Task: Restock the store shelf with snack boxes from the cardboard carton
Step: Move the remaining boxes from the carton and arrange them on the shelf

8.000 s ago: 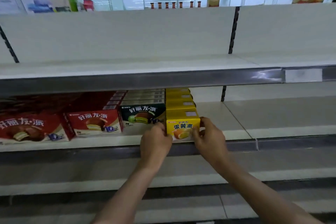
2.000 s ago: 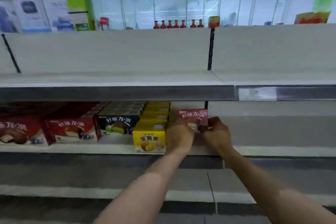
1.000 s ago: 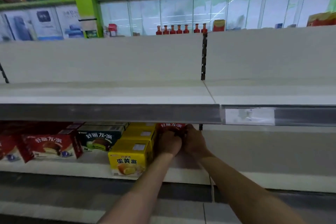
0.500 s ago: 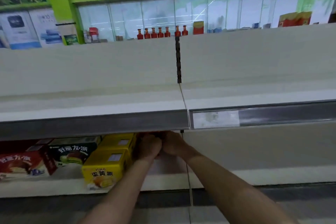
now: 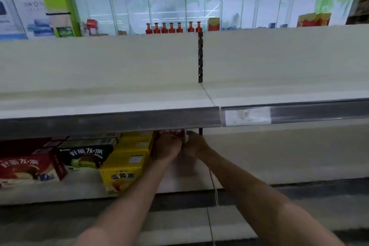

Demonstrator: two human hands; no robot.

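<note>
Head view. Both hands reach deep under the upper shelf (image 5: 111, 124) onto the stocked shelf (image 5: 60, 191) below. Left hand (image 5: 168, 149) sits against the left side of a small red box (image 5: 172, 132), fingers curled round it. Right hand (image 5: 196, 145) is at the box's right side, fingers curled on its edge, one fingertip showing just under the upper shelf's front strip. Box is held between the two hands, upright, printed face toward the camera; only its top band of lettering shows, the rest hidden by the hands and the strip above. Whether it rests on the shelf surface cannot be told.

Box is just right of the row of yellow boxes (image 5: 124, 173), which runs front to back. Left of those, a row of dark green boxes (image 5: 85, 155), then a row of red boxes (image 5: 26, 170) at the far left, front one turned slightly. Right of the held box the shelf is bare.

White tag (image 5: 247, 116) sits in the front strip of the upper shelf, right section. Slotted black upright (image 5: 200, 58) divides the back panels. Behind, beyond the shelving, a line of red bottles (image 5: 172, 28) stands before glass panels.
</note>
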